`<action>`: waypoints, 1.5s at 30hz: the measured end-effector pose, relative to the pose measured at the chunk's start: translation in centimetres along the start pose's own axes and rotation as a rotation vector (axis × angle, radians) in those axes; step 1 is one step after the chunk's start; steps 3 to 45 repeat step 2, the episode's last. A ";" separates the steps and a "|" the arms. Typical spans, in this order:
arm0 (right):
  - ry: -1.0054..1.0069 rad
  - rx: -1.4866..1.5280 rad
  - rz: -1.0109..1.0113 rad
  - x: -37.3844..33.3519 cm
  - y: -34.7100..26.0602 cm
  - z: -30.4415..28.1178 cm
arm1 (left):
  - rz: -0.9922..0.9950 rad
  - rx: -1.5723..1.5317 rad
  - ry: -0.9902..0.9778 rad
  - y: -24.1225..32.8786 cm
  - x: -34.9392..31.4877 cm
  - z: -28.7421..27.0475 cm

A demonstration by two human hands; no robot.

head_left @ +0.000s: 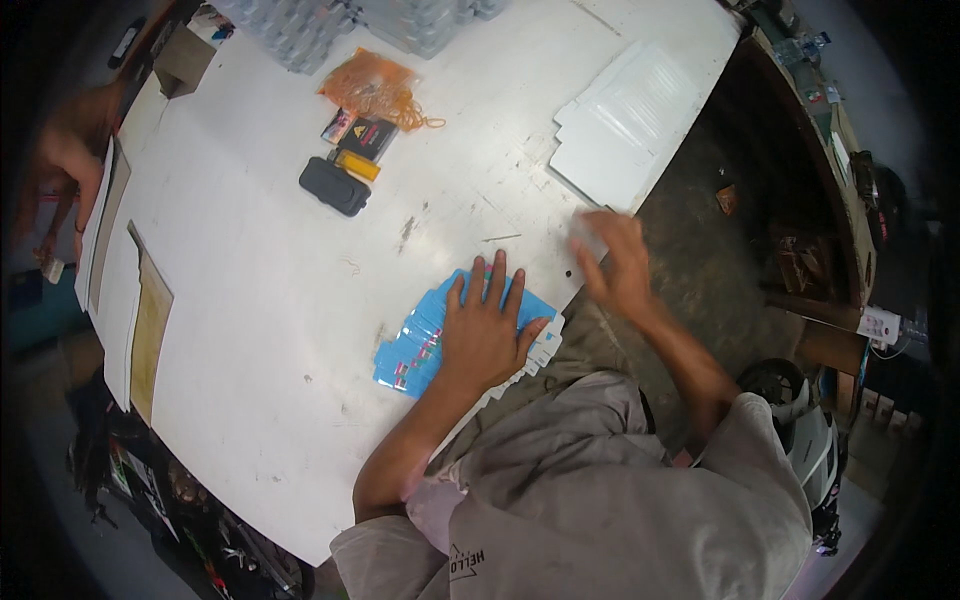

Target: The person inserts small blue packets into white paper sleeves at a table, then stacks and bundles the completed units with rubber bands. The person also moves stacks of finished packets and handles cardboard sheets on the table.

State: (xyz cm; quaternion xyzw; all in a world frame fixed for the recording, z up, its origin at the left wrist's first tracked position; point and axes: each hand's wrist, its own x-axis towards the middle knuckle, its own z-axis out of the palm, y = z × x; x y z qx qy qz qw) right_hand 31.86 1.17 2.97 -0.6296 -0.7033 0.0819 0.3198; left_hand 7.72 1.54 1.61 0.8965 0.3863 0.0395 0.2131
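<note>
My left hand (487, 325) lies flat, fingers spread, on a fanned stack of blue printed card sheets (408, 343) at the table's near edge. The sheets overlap in steps, and pale notched edges show along the side toward my lap. My right hand (622, 262) is raised by the table edge, to the right of the blue stack and just below a pile of white die-cut card sheets (625, 130). Motion smears its fingers. A pale blur shows beside them, and I cannot make out whether it is something held.
Farther up the white table (270, 300) are a black case (334, 186), a yellow lighter (357, 165), a dark small box (367, 137) and an orange bag of rubber bands (368, 82). Clear plastic trays (420, 25) are stacked at the back. Another person's arm (75, 165) shows at far left.
</note>
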 end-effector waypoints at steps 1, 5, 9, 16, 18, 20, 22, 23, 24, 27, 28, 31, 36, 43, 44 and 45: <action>0.104 -0.097 0.012 1.6 2.4 0.6 | -0.019 0.054 -0.022 0.0 0.4 0.6; 0.056 -0.278 0.004 2.8 4.5 0.9 | -0.017 0.128 -0.044 -0.1 0.6 1.3; 0.056 -0.278 0.004 2.8 4.5 0.9 | -0.017 0.128 -0.044 -0.1 0.6 1.3; 0.056 -0.278 0.004 2.8 4.5 0.9 | -0.017 0.128 -0.044 -0.1 0.6 1.3; 0.056 -0.278 0.004 2.8 4.5 0.9 | -0.017 0.128 -0.044 -0.1 0.6 1.3; 0.056 -0.278 0.004 2.8 4.5 0.9 | -0.017 0.128 -0.044 -0.1 0.6 1.3; 0.056 -0.278 0.004 2.8 4.5 0.9 | -0.017 0.128 -0.044 -0.1 0.6 1.3; 0.056 -0.278 0.004 2.8 4.5 0.9 | -0.017 0.128 -0.044 -0.1 0.6 1.3; 0.056 -0.278 0.004 2.8 4.5 0.9 | -0.017 0.128 -0.044 -0.1 0.6 1.3; 0.056 -0.278 0.004 2.8 4.5 0.9 | -0.017 0.128 -0.044 -0.1 0.6 1.3; 0.056 -0.278 0.004 2.8 4.5 0.9 | -0.017 0.128 -0.044 -0.1 0.6 1.3; 0.056 -0.278 0.004 2.8 4.5 0.9 | -0.017 0.128 -0.044 -0.1 0.6 1.3; 0.056 -0.278 0.004 2.8 4.5 0.9 | -0.017 0.128 -0.044 -0.1 0.6 1.3; 0.056 -0.278 0.004 2.8 4.5 0.9 | -0.017 0.128 -0.044 -0.1 0.6 1.3; 0.056 -0.278 0.004 2.8 4.5 0.9 | -0.017 0.128 -0.044 -0.1 0.6 1.3; 0.056 -0.278 0.004 2.8 4.5 0.9 | -0.017 0.128 -0.044 -0.1 0.6 1.3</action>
